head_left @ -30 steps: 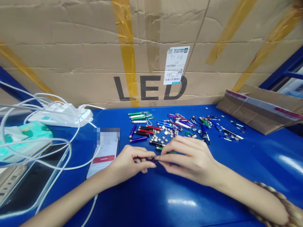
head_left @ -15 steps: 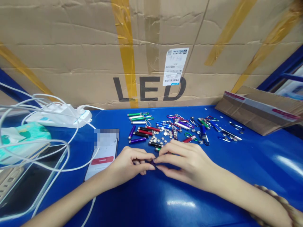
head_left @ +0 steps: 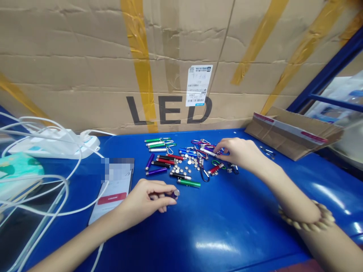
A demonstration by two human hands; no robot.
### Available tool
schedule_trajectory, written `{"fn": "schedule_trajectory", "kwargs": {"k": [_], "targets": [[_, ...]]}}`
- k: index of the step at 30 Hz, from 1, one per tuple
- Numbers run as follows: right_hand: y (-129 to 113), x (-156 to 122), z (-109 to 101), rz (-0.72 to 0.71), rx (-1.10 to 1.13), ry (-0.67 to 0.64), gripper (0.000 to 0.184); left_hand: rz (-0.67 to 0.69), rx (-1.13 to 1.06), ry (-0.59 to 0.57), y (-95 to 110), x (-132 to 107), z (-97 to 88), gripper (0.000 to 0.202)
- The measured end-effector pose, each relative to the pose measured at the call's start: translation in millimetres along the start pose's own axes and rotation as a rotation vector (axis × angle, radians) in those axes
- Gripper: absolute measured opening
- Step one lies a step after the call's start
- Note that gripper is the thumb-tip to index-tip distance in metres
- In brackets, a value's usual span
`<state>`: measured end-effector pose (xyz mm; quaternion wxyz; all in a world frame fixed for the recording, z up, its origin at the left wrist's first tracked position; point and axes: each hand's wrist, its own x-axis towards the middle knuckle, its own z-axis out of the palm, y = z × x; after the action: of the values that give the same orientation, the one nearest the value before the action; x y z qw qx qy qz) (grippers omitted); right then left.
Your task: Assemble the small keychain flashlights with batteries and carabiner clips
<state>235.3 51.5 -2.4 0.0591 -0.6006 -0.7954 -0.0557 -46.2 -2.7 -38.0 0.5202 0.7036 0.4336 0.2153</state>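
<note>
My left hand (head_left: pixel 154 194) is closed around a small purple flashlight tube (head_left: pixel 171 195), mostly covered by the fingers. A round silver end (head_left: pixel 176 192) shows at the fingertips. My right hand (head_left: pixel 235 151) reaches into the pile at the back, its fingers bent together beside a silver-white flashlight tube (head_left: pixel 208 152). What lies between those fingertips is hidden. Around them are several carabiner clips, a red tube (head_left: pixel 215 169) and loose button cells (head_left: pixel 189 162). A green tube (head_left: pixel 188 183) and a black tube (head_left: pixel 180 176) lie nearer to my left hand.
More tubes, among them a purple one (head_left: pixel 156 171), lie left of the button cells. A phone (head_left: pixel 112 196) rests beside my left forearm. White cables (head_left: pixel 66 189) loop from a power strip (head_left: pixel 90 145). Behind stands a large carton (head_left: pixel 99 75); an open cardboard box (head_left: pixel 289 132) is at right.
My right hand has left the purple tube and moved up and right to the pile. The left hand keeps the tube, its silver end now exposed. The view has shifted slightly right.
</note>
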Motion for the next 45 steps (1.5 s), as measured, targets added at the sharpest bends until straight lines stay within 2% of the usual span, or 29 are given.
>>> {"fn": "schedule_trajectory", "kwargs": {"k": [6,17,24,29,32,37,41,45], "targets": [[22.1,13.2,19.7,-0.033,0.114,-0.155,0.011,-0.009,-0.016,-0.003,2.7,0.8,0.7,0.017],[35.4,16.1,21.6,0.003,0.258,-0.199,0.008,0.001,-0.03,0.003,0.4,0.1,0.1,0.018],[26.0,17.1,21.1,0.058,0.317,-0.049,0.007,0.017,-0.025,0.005,0.7,-0.4,0.8,0.018],[11.3,13.8,14.6,0.012,0.476,0.012,0.013,0.025,-0.014,0.01,0.7,-1.0,1.1,0.018],[-3.8,9.4,13.6,-0.061,0.529,0.02,0.017,0.026,-0.01,0.014,0.4,-1.3,1.4,0.018],[-26.8,3.4,16.5,-0.165,0.543,0.002,0.013,0.024,0.006,0.015,-0.6,-1.6,1.4,0.018],[-32.9,3.6,26.3,-0.213,0.518,-0.037,0.012,0.022,0.017,0.017,-1.1,-0.9,1.8,0.02],[-31.6,6.6,38.0,-0.222,0.462,-0.017,0.011,0.025,0.032,0.02,-0.8,-0.5,2.1,0.023]]}}
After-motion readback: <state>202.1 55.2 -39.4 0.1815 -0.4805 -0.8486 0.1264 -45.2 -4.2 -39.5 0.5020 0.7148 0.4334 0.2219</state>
